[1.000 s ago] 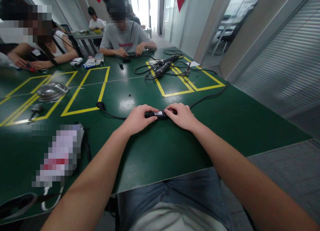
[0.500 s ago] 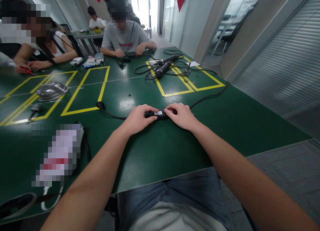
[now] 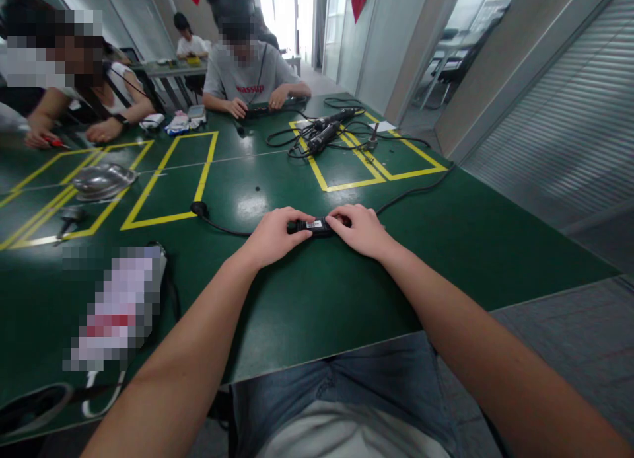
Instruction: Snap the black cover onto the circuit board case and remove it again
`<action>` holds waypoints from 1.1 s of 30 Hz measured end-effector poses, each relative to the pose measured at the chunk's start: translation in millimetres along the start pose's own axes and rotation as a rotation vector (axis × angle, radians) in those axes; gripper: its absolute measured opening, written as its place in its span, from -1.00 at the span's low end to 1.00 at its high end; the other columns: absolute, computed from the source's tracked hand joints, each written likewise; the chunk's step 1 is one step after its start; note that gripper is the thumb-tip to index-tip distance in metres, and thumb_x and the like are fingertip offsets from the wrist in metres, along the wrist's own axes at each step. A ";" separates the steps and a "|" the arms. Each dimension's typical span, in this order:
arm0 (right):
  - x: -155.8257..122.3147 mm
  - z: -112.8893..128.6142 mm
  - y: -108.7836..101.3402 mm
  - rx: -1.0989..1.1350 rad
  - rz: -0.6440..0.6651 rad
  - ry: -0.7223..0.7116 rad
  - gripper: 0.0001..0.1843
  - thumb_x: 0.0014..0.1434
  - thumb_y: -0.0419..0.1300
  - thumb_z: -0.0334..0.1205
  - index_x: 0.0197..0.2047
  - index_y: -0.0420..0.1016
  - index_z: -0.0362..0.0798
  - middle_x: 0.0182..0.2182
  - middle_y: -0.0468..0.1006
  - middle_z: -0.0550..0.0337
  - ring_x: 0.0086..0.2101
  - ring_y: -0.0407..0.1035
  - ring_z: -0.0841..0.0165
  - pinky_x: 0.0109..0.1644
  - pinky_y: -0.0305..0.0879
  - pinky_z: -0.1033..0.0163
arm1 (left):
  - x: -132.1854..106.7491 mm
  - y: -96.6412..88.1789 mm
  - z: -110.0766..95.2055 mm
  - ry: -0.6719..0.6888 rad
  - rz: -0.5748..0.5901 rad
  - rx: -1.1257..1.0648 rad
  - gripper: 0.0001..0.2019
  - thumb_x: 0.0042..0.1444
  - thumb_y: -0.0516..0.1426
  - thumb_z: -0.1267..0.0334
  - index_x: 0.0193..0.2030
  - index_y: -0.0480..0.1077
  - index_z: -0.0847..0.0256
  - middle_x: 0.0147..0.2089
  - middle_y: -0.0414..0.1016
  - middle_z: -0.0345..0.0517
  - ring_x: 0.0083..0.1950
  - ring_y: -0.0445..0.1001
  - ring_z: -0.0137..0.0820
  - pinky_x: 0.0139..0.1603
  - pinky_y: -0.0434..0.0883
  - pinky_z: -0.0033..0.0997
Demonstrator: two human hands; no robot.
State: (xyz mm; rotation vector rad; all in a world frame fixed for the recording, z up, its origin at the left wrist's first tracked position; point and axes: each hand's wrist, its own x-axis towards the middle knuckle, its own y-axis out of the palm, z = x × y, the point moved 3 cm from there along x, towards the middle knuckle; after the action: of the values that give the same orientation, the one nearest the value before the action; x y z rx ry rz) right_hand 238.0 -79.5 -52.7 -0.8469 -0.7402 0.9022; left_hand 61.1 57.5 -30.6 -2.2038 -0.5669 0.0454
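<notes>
- Across the table (image 3: 317,306), in the head view, I read red "wassup" on a grey shirt (image 3: 253,68).
- Near side: a black inline box (image 3: 321,231); its white label (image 3: 314,225) is illegible to me.
- Left hand (image 3: 271,238) pinches its left end, right hand (image 3: 361,230) its right.

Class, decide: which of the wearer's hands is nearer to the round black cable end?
Left. The left hand is to the right of the round black cable end; the right hand is farther right, at the far end of the black device.
</notes>
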 end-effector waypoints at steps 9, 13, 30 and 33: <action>0.2 -0.8 0.4 0.010 -0.003 -0.002 -0.67 0.49 0.18 0.04 -0.06 0.76 0.11 -0.18 0.73 0.07 -0.11 0.48 0.07 0.02 0.24 0.00 | 0.2 -1.1 -2.3 -0.008 0.007 -0.008 -0.70 0.32 0.34 0.26 0.15 0.74 0.06 0.09 0.76 -0.04 0.11 0.68 -0.15 0.32 0.57 -0.03; 0.0 -0.4 -0.1 0.010 0.003 -0.003 -0.67 0.49 0.18 0.04 -0.06 0.76 0.11 -0.18 0.73 0.07 -0.11 0.48 0.07 0.02 0.25 0.00 | -0.6 -0.9 -1.6 -0.002 0.001 -0.014 -0.70 0.32 0.34 0.26 0.15 0.74 0.04 0.09 0.76 -0.05 0.11 0.68 -0.15 0.33 0.57 -0.03; -0.2 -1.3 1.7 0.002 -0.011 -0.003 -0.67 0.49 0.19 0.04 -0.07 0.76 0.12 -0.18 0.72 0.07 -0.10 0.48 0.07 0.02 0.23 0.00 | -0.6 0.2 -0.6 0.002 -0.009 -0.009 -0.71 0.31 0.35 0.25 0.15 0.74 0.03 0.08 0.76 -0.06 0.11 0.69 -0.15 0.32 0.58 -0.03; 0.0 -1.7 2.1 0.000 -0.015 -0.006 -0.68 0.49 0.19 0.03 -0.07 0.76 0.12 -0.19 0.72 0.08 -0.11 0.47 0.08 0.02 0.23 0.00 | -0.9 0.0 -0.8 0.000 -0.008 -0.007 -0.71 0.31 0.35 0.25 0.14 0.74 0.03 0.07 0.76 -0.06 0.10 0.69 -0.15 0.31 0.59 -0.04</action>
State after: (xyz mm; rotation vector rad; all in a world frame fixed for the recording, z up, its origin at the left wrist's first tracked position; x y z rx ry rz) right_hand 238.7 -79.3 -55.4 -0.8377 -0.7507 0.8923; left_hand 60.5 56.5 -30.2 -2.2085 -0.5764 0.0393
